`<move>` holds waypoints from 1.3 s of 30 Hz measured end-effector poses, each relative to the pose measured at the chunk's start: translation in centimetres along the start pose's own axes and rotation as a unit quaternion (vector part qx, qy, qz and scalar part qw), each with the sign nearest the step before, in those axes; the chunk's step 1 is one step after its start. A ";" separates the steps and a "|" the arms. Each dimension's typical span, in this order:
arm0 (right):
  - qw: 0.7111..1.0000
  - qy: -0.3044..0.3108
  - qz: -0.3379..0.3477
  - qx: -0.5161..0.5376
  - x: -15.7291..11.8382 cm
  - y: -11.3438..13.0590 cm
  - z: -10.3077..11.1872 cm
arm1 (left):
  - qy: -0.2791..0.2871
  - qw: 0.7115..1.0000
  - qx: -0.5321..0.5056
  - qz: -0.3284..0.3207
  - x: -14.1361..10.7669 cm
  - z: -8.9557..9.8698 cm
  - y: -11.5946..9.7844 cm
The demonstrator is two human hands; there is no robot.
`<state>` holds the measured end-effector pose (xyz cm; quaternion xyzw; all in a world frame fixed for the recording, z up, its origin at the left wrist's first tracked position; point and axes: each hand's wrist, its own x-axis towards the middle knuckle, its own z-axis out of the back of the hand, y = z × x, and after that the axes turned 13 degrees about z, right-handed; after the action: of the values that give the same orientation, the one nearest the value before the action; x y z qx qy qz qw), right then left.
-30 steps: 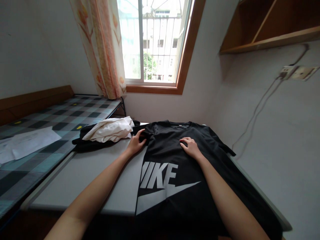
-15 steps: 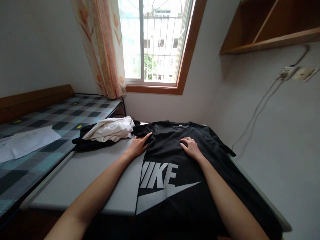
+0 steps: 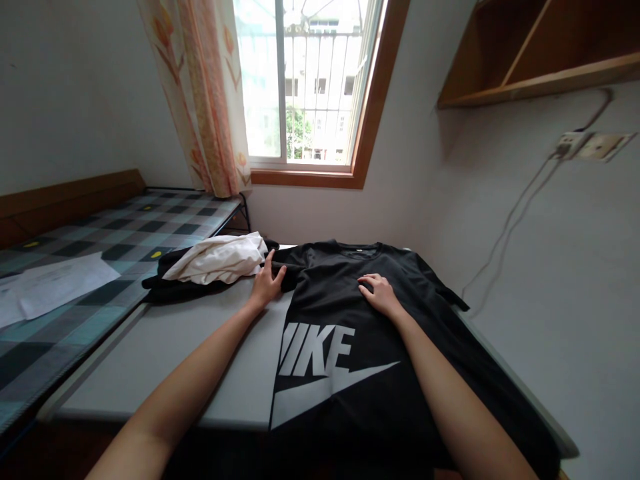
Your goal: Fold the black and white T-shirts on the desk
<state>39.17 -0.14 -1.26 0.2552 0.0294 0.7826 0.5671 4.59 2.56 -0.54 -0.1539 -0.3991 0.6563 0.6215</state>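
A black T-shirt (image 3: 330,293) with large grey lettering and a swoosh lies spread on the white table (image 3: 200,360), its collar toward the window. My left hand (image 3: 267,285) is at the edge of its left sleeve, fingers apart, one finger pointing up beside the white cloth. My right hand (image 3: 379,293) rests on the chest of the shirt with slightly curved, spread fingers and holds nothing. The white cloth (image 3: 220,260) lies crumpled on top of dark fabric (image 3: 175,291) at the table's far left.
On the left is a bed with a checked mattress (image 3: 175,213) and papers (image 3: 65,283) on it. A curtain (image 3: 205,100) hangs by the window. Cables (image 3: 510,220) run down the right wall below a wooden shelf (image 3: 540,83).
My left hand has shifted left and a little up, off the shirt's body toward the sleeve's edge, and its finger now points up. My right hand has stayed in place on the shirt.
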 end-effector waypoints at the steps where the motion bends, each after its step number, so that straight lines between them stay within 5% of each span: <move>1: 1.000 0.000 0.000 -0.001 0.0 0.0 0.0 | 0.000 1.000 -0.018 0.017 0.3 0.0 0.2; 4: 1.000 0.003 -0.001 -0.002 0.0 0.1 0.1 | 0.022 1.000 -0.007 0.006 0.5 0.0 0.1; 10: 1.000 0.002 0.002 -0.006 0.0 -0.1 0.1 | 0.143 0.974 0.008 -0.174 -1.9 0.5 -1.9; 14: 1.000 -0.003 0.010 -0.007 0.0 -0.2 -0.1 | 0.229 0.959 0.007 -0.169 -2.7 0.1 -2.6; 21: 1.000 -0.012 0.017 -0.012 -0.1 0.0 0.0 | 0.165 0.972 -0.149 -0.072 -1.7 -0.5 -1.9; 26: 0.992 -0.067 0.104 -0.037 0.1 1.5 0.8 | 0.090 0.968 -0.235 -0.015 -0.9 -0.7 -1.4; 34: 0.928 0.008 0.373 0.011 2.3 11.1 -1.2 | 0.082 0.964 -0.253 0.013 0.2 -1.2 -0.4; 39: 0.906 0.035 0.422 -0.008 3.2 14.8 -2.7 | 0.069 0.973 -0.220 0.011 0.5 -1.7 0.4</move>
<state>24.40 -1.88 2.51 0.2116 -0.0678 0.9573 0.1846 5.42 3.59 -1.72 -0.3361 -0.4880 0.5471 0.5913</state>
